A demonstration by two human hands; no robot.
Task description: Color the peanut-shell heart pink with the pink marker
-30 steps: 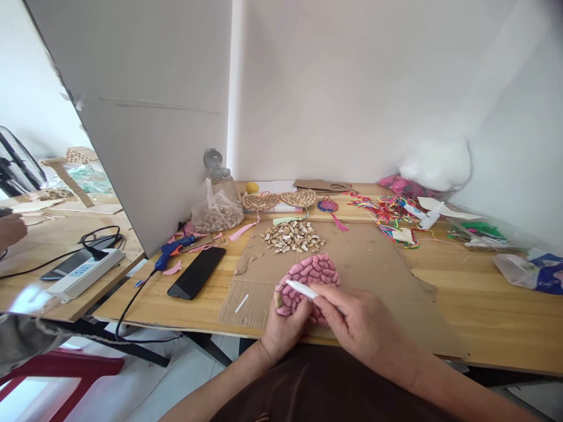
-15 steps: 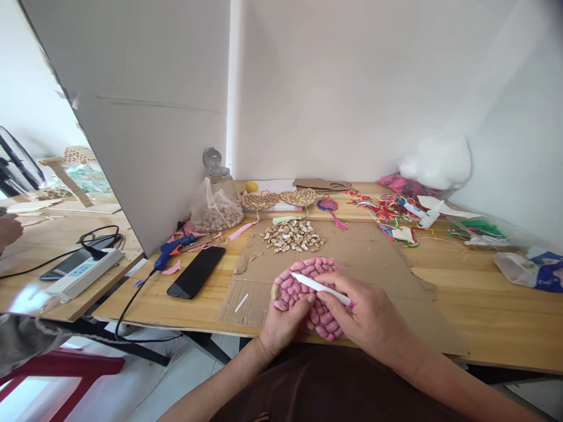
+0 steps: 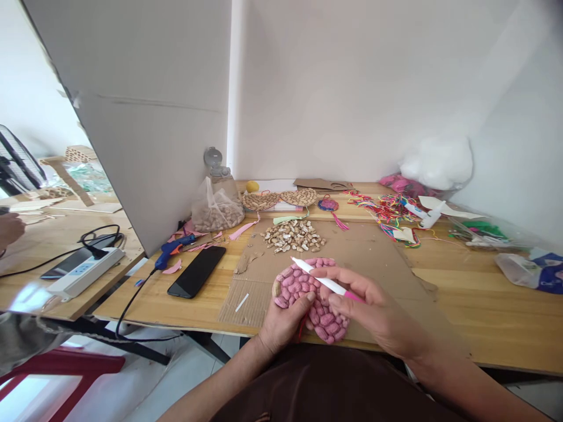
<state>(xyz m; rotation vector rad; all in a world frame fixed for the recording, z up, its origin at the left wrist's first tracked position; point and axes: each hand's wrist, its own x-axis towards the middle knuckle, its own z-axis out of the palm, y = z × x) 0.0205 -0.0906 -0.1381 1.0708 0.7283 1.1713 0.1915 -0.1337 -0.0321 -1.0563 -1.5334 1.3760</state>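
no text, label, brand, number or sign can be read.

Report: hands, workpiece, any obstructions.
Left hand gripping rounded pink peanut-shell panel. Right hand, holding slim white-and-pink pen, partly hides panel. Tan peanut shell pile beyond, untouched.

Head-worn camera: single view, forward and downward.
The viewpoint sits above the wearer's dark brown cloth garment [image 3: 325, 387], facing across the pale wooden tabletop [image 3: 466, 305] to the flat off-white wall [image 3: 352, 94]; the bare left hand [image 3: 284, 321] and bare right hand [image 3: 373, 305] appear close, low near centre; the grey upright partition [image 3: 145, 76] bounds the left.
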